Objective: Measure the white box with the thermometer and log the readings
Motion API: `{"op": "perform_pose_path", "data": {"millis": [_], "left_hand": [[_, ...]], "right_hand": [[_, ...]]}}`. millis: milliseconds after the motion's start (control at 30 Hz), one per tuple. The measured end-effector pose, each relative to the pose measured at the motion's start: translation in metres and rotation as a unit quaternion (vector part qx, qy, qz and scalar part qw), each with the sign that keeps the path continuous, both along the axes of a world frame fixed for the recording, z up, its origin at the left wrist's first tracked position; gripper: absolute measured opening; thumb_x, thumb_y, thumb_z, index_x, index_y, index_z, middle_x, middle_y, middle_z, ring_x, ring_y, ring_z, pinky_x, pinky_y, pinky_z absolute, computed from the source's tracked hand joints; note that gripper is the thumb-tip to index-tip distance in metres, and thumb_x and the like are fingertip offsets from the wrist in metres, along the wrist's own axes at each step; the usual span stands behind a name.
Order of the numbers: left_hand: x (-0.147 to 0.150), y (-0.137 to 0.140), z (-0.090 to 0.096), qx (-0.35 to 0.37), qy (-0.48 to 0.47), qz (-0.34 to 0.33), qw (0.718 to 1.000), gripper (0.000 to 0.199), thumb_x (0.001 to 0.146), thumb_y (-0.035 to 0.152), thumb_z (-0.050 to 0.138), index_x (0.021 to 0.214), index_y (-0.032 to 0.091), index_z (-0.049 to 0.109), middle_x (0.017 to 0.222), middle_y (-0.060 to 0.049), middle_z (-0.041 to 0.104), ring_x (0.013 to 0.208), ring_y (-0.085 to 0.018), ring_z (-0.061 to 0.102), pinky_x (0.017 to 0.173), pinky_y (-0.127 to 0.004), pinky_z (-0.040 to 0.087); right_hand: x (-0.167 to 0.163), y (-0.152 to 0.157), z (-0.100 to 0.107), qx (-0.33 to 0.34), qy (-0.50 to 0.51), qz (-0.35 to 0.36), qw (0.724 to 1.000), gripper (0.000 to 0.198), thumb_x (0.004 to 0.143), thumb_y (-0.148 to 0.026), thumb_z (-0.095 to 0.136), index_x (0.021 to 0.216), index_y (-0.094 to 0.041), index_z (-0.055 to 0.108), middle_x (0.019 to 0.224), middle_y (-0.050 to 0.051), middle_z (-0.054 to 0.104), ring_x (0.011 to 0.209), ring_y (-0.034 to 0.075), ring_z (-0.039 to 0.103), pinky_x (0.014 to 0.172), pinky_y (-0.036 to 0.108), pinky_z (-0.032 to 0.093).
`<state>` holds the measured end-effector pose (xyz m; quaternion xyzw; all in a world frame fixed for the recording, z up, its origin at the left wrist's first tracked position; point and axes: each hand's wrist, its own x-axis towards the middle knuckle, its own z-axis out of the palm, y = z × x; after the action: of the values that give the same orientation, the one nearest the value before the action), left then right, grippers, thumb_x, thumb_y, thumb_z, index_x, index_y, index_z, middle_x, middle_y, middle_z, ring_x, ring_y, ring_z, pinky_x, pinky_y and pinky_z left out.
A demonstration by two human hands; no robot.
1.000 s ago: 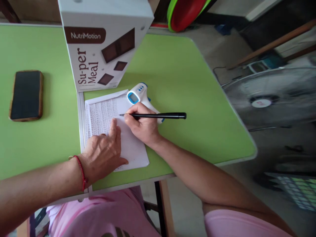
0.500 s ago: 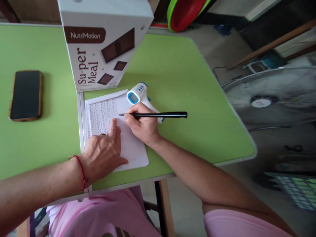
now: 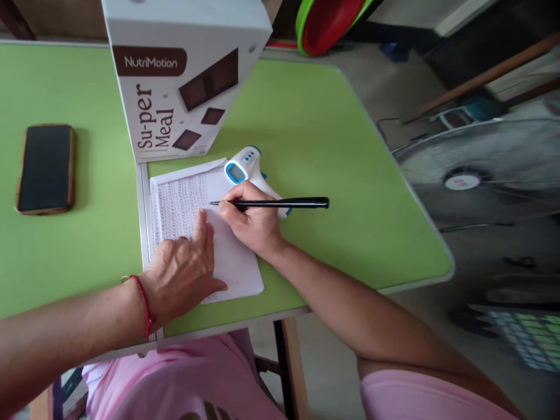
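Observation:
My right hand (image 3: 254,219) is closed around a black pen (image 3: 289,203), whose tip meets the white paper (image 3: 234,256) near the end of the written rows. Dense handwriting fills the sheet's left part, while its right part is blank. My left hand (image 3: 186,259) lies flat on the paper, index finger pointing up just left of the pen tip and thumb stretched to the right. A white and blue infrared thermometer (image 3: 245,166) rests at the paper's top right corner, partly hidden behind my right hand.
A white NutriMotion box (image 3: 161,111) stands behind the paper. To the left lies a phone (image 3: 46,169) on the green table (image 3: 341,163). Beyond the table's right edge is a fan (image 3: 464,178); green and red basins (image 3: 326,26) are at the back.
The pen's rear end has shifted very slightly left with my right hand. My left hand and the paper stay where they were.

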<state>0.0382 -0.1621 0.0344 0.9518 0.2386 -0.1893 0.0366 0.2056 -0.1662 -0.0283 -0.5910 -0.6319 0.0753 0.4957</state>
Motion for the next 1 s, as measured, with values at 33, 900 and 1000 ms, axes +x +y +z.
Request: {"op": "perform_pose_path", "data": {"millis": [33,900,1000], "left_hand": [[0.000,0.000,0.000,0.000,0.000,-0.001,1.000,0.095,0.087,0.065,0.052,0.148,-0.004,0.029,0.152,-0.031,0.010,0.077,-0.028,0.071,0.057,-0.037,0.059],[-0.001,0.000,-0.001,0.006,-0.012,-0.001,1.000,0.097,0.085,0.067,0.053,0.147,-0.004,0.031,0.152,-0.033,0.012,0.074,-0.028,0.071,0.055,-0.036,0.058],[-0.001,0.000,-0.001,0.010,-0.012,-0.003,1.000,0.096,0.085,0.068,0.053,0.146,-0.004,0.033,0.153,-0.034,0.017,0.074,-0.028,0.070,0.053,-0.036,0.056]], "right_hand": [[0.000,0.000,0.000,0.001,0.001,0.000,1.000,0.014,0.080,-0.021,0.055,0.068,-0.022,0.049,0.056,-0.006,0.053,0.050,0.010,0.046,0.050,0.026,0.039],[0.018,-0.014,0.029,-0.025,-0.489,0.019,0.872,0.029,0.094,-0.003,0.040,0.103,-0.014,0.065,0.085,0.008,0.063,0.075,0.018,0.059,0.053,0.028,0.045],[0.018,-0.016,0.029,-0.058,-0.501,0.026,0.863,0.031,0.093,-0.003,0.040,0.102,-0.015,0.067,0.085,0.008,0.062,0.077,0.019,0.058,0.051,0.029,0.043]]}}
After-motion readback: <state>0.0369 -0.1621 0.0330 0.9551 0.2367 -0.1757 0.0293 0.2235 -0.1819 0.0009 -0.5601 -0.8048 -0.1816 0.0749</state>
